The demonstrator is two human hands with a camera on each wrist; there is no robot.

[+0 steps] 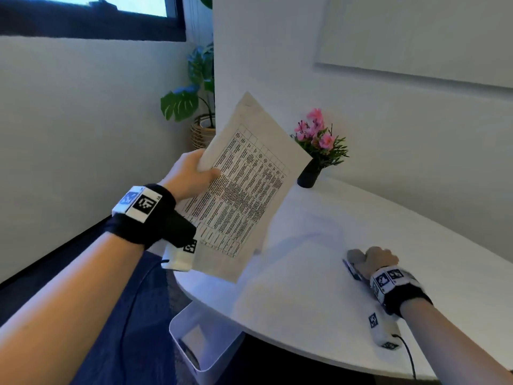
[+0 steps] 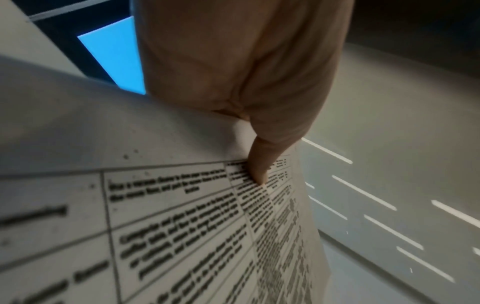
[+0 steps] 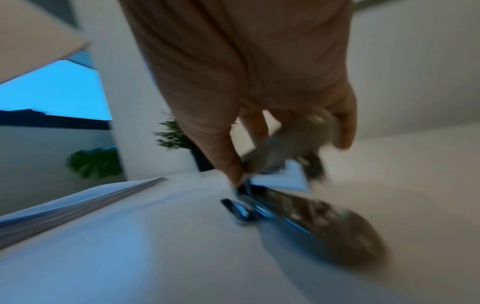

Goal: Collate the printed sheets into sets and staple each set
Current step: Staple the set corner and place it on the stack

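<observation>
Above the near edge of the white rounded table (image 1: 347,218), my left hand (image 1: 188,176) pinches a set of white printed sheets bearing a ruled table of text (image 1: 241,190), thumb on the printed face, held tilted off the surface. At right, my right hand (image 1: 380,259) curls around a grey stapler (image 3: 291,144), blurred, low over the tabletop. Behind: a black vase of pink flowers (image 1: 316,151).

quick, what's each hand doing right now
Left hand: holding the printed sheets up above the table.
Right hand: gripping the stapler at the table.
</observation>
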